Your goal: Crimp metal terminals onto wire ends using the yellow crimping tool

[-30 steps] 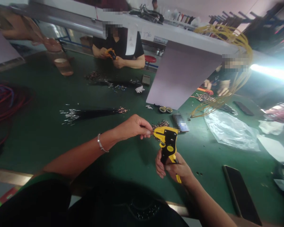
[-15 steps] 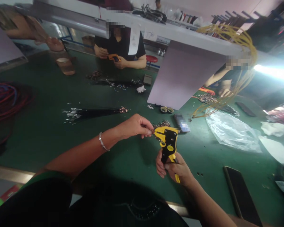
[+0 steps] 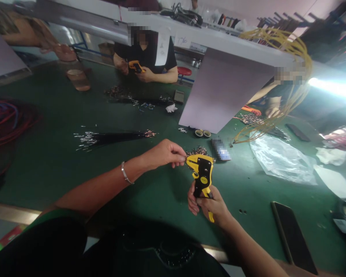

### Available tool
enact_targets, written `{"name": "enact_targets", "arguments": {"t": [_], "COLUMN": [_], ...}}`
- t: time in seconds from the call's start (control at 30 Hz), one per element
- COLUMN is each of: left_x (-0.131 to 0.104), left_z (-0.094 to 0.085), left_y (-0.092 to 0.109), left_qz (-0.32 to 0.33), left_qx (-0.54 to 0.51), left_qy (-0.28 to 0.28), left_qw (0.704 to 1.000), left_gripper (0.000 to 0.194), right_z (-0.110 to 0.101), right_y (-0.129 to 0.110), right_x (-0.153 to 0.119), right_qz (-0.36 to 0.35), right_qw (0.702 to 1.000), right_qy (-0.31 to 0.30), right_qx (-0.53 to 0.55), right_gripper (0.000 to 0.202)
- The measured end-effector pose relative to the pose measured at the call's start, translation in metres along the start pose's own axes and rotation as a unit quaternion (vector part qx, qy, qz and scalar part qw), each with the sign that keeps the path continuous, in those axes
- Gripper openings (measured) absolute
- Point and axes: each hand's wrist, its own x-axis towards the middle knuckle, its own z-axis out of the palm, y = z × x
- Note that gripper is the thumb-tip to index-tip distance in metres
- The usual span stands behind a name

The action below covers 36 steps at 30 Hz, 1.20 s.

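My right hand (image 3: 209,204) is wrapped round the handles of a yellow and black wire stripper (image 3: 202,171), its jaws turned to the left. At the jaw tip, the thumb and fingers of my left hand (image 3: 170,154) are pinched together; what they hold is too small to make out. Behind the tool lies a pile of short wire pieces with coppery ends (image 3: 197,151), partly hidden by it. To the left, a bundle of black wires (image 3: 118,137) with bare ends rests on the green table (image 3: 150,238).
A phone (image 3: 294,234) lies at the right, a plastic bag (image 3: 282,157) behind it. Two tape rolls (image 3: 203,133) sit by a white divider (image 3: 225,88). Red and blue cables (image 3: 5,123) are coiled at left. Across the table a person (image 3: 150,57) holds an orange tool.
The wire stripper and my right hand have shifted slightly left. My left hand has hardly moved. The person across the table has raised the orange tool a little.
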Motion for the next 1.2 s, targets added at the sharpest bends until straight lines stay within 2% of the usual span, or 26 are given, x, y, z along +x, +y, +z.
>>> {"name": "enact_targets", "arguments": {"t": [0.13,0.2,0.33,0.4,0.5,0.6,0.7,0.8,0.97,1.2], "left_x": [0.003,0.001,-0.011,-0.019,-0.029,-0.035,-0.037,-0.039,-0.041,-0.041], "left_z": [0.002,0.01,0.044,0.063,0.083,0.092,0.095,0.096,0.097,0.099], "left_y": [-0.006,-0.009,-0.013,-0.015,-0.02,-0.023,-0.023,-0.022,-0.024,-0.025], "left_qz": [-0.053,-0.085,-0.08,-0.114,-0.121,-0.071,-0.017,0.026,0.068,0.049], "left_qx": [-0.091,-0.139,-0.184,-0.209,-0.185,-0.139,-0.075,-0.011,0.069,0.095], "left_qy": [0.009,-0.012,-0.109,-0.148,-0.097,-0.056,-0.024,0.004,0.009,0.021], "left_qw": [0.994,0.986,0.974,0.96,0.97,0.986,0.997,1.0,0.995,0.994], "left_gripper": [0.036,0.041,0.036,0.041,0.05,0.055,0.043,0.028,0.026,0.034], "right_z": [-0.003,-0.004,-0.006,-0.007,-0.006,-0.002,0.004,0.006,0.005,0.005], "right_y": [0.002,0.003,0.008,0.013,0.02,0.023,0.024,0.025,0.029,0.034], "right_x": [0.002,0.004,0.005,0.003,-0.001,-0.004,-0.003,-0.001,0.0,0.0], "right_qz": [-0.025,-0.038,-0.067,-0.081,-0.101,-0.148,-0.187,-0.191,-0.202,-0.199], "right_qw": [0.999,0.999,0.994,0.99,0.973,0.933,0.906,0.898,0.889,0.898], "right_qy": [0.025,0.039,0.08,0.104,0.142,0.181,0.173,0.151,0.162,0.176], "right_qx": [-0.002,0.001,-0.026,-0.056,-0.148,-0.274,-0.339,-0.366,-0.378,-0.352], "right_gripper": [0.02,0.02,0.015,0.016,0.025,0.03,0.026,0.022,0.016,0.013]}}
